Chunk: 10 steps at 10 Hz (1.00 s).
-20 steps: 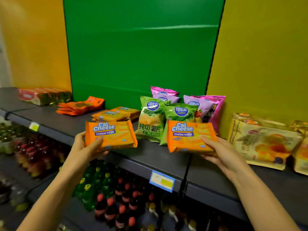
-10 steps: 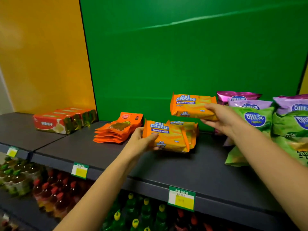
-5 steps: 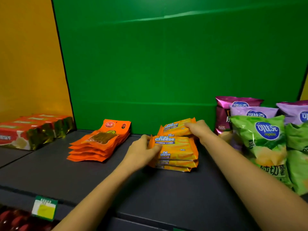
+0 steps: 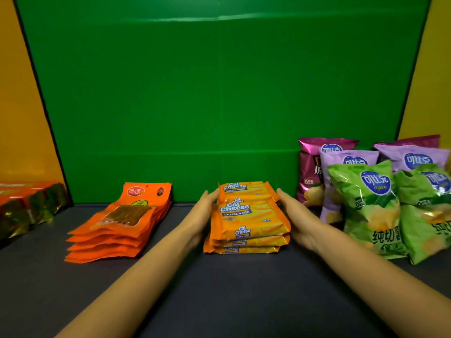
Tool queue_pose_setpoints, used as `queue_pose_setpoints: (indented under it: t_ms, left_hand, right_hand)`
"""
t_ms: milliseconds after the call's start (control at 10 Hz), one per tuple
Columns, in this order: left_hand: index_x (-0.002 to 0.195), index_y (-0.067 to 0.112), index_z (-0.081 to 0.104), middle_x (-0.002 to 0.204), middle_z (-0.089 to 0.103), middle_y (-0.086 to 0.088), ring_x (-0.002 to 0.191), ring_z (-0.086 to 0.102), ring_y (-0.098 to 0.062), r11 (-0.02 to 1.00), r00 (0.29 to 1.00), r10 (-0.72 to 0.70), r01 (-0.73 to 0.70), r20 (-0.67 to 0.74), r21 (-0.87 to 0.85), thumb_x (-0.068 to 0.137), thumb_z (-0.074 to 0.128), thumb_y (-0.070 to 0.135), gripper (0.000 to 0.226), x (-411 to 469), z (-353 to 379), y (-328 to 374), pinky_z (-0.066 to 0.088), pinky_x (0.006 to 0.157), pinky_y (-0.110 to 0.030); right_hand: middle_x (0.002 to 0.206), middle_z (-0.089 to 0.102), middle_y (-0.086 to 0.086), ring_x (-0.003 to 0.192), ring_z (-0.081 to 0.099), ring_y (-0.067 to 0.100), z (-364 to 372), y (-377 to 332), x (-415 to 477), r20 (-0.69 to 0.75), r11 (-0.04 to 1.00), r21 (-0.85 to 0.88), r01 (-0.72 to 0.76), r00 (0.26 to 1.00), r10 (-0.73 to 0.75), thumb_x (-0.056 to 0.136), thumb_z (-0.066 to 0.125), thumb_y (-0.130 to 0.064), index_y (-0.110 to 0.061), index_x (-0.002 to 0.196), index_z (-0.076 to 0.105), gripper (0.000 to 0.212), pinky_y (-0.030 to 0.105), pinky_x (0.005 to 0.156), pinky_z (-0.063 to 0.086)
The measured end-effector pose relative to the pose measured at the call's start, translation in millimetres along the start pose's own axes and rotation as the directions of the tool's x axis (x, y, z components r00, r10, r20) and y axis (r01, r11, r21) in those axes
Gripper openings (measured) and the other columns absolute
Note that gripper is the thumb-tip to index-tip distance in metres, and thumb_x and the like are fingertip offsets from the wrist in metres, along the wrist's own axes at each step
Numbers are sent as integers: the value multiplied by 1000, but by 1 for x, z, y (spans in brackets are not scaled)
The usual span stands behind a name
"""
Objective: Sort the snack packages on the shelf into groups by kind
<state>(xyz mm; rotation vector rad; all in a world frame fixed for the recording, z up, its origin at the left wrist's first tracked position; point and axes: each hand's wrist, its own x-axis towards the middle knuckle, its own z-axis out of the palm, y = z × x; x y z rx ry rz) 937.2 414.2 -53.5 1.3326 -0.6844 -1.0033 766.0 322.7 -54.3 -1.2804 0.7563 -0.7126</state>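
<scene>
Fingers (image 4: 284, 196) straight and together, left hand (image 4: 203, 217) and right hand (image 4: 299, 222) flank the Cal Cheese wafer stack (image 4: 246, 222) at mid-shelf (image 4: 231, 301) — orange pouches (image 4: 117, 230) lie well left, chip bags (image 4: 366, 208) crowd the right wrist.

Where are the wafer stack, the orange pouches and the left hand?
wafer stack (image 4: 246, 214): head view, top pack's front face.
orange pouches (image 4: 123, 215): head view, top pouch's clear window.
left hand (image 4: 203, 213): head view, middle of the hand.
</scene>
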Motion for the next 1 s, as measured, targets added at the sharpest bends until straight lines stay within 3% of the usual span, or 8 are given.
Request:
queue_pose_setpoints:
  t_ms: [200, 300, 400, 500, 700, 800, 900, 1000]
  left_hand:
    - [143, 17, 35, 123, 63, -14, 88, 68, -26, 994, 998, -11, 17, 58, -110, 96, 44, 38, 53, 19, 12, -2, 58, 71, -39]
    - [137, 15, 46, 116, 69, -15, 86, 70, -26, 995, 997, -36, 41, 61, -89, 95, 39, 45, 52, 14, 9, 2, 58, 73, -38]
    - [92, 15, 66, 69, 76, -8, 58, 73, -19, 996, 996, -68, 71, 64, -51, 97, 30, 48, 49, 4, -2, -4, 53, 62, -32]
    - [87, 20, 67, 66, 76, -2, 55, 72, -15, 997, 992, -65, 68, 110, -24, 96, 28, 49, 49, -8, -5, -18, 53, 53, -26]
    - [99, 18, 68, 68, 76, -2, 55, 71, -16, 998, 993, -5, 12, 122, -54, 95, 41, 38, 34, -12, 8, -27, 56, 56, -27]
    - [118, 17, 60, 78, 74, -4, 58, 70, -18, 999, 998, -39, 40, 57, -12, 96, 43, 33, 32, -14, 8, -25, 56, 52, -27]
    - [124, 13, 55, 102, 71, -10, 76, 72, -19, 999, 999, -29, 29, 17, 30, 92, 47, 45, 46, -13, -1, -19, 58, 59, -30]
    - [142, 15, 38, 148, 42, -5, 133, 44, -21, 963, 964, 239, -219, -119, 155, 86, 58, 44, 67, -23, -16, 1, 34, 112, -43]
  right_hand:
    - [65, 74, 5, 60, 71, 19, 16, 15, 2, -61, 988, 148, -48, 996, 58, 94, 38, -46, -12, 110, 65, 47, 33, 66, 54]
    - [68, 75, 6, 60, 72, 19, 12, 16, 3, -32, 980, 199, -28, 999, 35, 94, 35, -48, -16, 95, 70, 48, 32, 63, 52]
    - [64, 74, 5, 55, 71, 17, 6, 19, 1, -80, 964, 265, 3, 997, 19, 95, 32, -47, -17, 85, 65, 46, 33, 62, 48]
    - [57, 72, 4, 50, 68, 16, 4, 25, -2, -123, 946, 322, 26, 992, 15, 98, 29, -43, -14, 78, 61, 47, 33, 61, 45]
    - [61, 73, 7, 70, 68, 26, 14, 24, 3, -128, 963, 266, -28, 990, 64, 97, 27, -47, -17, 89, 67, 51, 35, 62, 50]
    - [56, 72, 5, 54, 69, 20, 12, 21, -2, -133, 979, 198, -46, 988, 73, 97, 27, -46, -17, 82, 66, 50, 33, 60, 50]
    - [55, 71, -1, 64, 66, 17, 9, 11, -9, -75, 989, 149, -1, 997, 13, 98, 34, -37, -17, 77, 64, 41, 30, 63, 48]
    - [95, 65, -8, 93, 60, 5, -3, -10, -25, -175, 986, 44, 158, 973, -148, 83, 58, -23, -20, 96, 61, 13, 26, 88, 45]
